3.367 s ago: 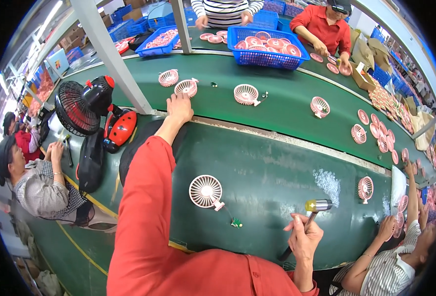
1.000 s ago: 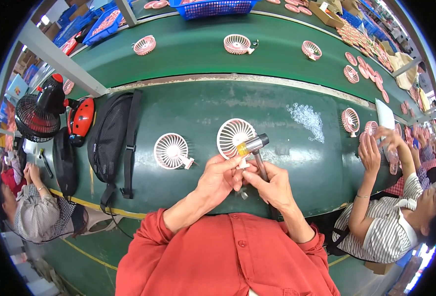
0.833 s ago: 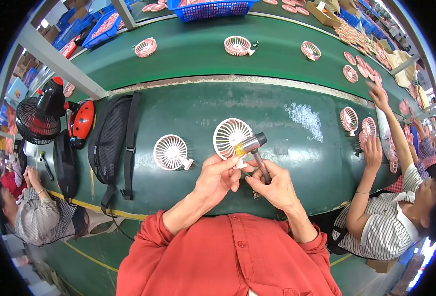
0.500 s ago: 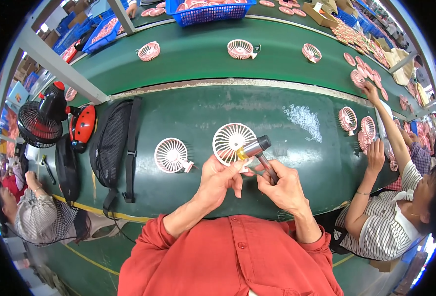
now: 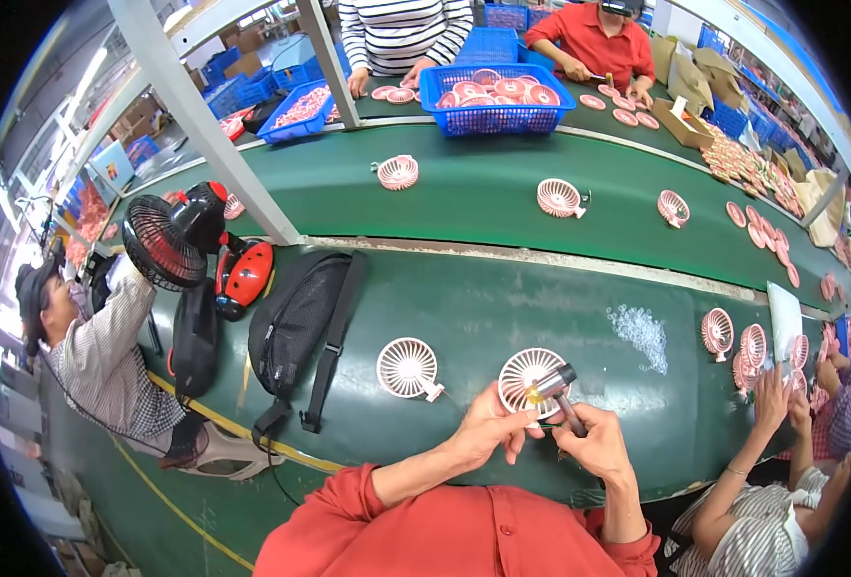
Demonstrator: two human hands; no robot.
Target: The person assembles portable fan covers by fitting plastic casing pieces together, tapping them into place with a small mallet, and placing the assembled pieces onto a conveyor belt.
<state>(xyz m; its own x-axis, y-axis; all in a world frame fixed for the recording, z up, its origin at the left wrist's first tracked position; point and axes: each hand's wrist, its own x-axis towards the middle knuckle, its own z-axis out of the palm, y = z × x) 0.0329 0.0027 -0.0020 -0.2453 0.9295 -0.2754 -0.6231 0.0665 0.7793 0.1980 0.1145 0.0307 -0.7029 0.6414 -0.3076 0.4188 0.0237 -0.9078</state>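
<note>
Far left of the grip: a black desk fan (image 5: 163,240) and a red-and-black case (image 5: 243,275) sit well apart from the hands, with a black bag (image 5: 297,322) lying between them and the work.
Just left of the grip: 1 spare pink fan (image 5: 408,367) lies flat on the green belt (image 5: 502,298), near the left hand but not touched.
Left hand (image 5: 488,426): fingers curl around the lower rim of the held pink fan (image 5: 527,377), tilting it up off the belt; a narrow, closed hold.
Right hand (image 5: 598,444): wrapped tight on the electric screwdriver (image 5: 559,392), its tip pressed against the fan's hub.
Change: 3.4 s ago the left arm was stretched far across the belt and the right hand held the driver alone; for the last 1.0 s both hands sit together on the fan, barely shifting.
Meaning: my judgement is that the fetching is over and fastening is under way, the steady pose suggesting a screw being driven.
Right of the grip: a patch of small clear bits (image 5: 643,330) lies just beyond, and 2 upright pink fans (image 5: 733,338) stand further right, near a co-worker's raised hand (image 5: 768,396).
</note>
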